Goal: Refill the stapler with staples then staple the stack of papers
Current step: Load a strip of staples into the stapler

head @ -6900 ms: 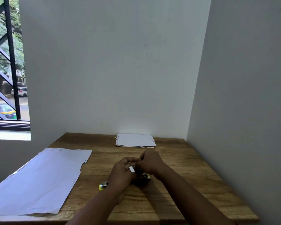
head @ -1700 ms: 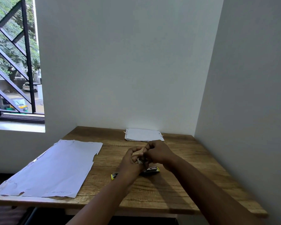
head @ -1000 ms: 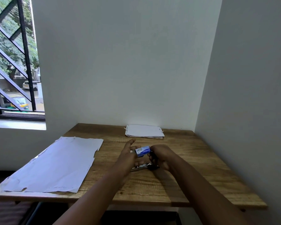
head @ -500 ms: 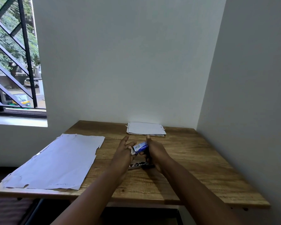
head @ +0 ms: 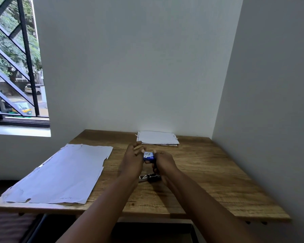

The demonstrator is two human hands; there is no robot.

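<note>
The stapler (head: 149,177) lies half hidden behind the right hand (head: 164,163). Print on the blue box (head: 149,156) is too small to read. The large sheets' (head: 60,174) near edge hides the table (head: 209,186) edge.

A small blue-and-white staple box (head: 149,156) sits just below the middle of the frame, raised above the table and pinched between two hands; the stapler (head: 150,177), dark with a silvery metal part showing toward its left end, lies flat on the wood directly beneath it; the stack of papers (head: 158,138), white and slightly ragged-edged, lies flat above them in the frame, against the far wall.
</note>
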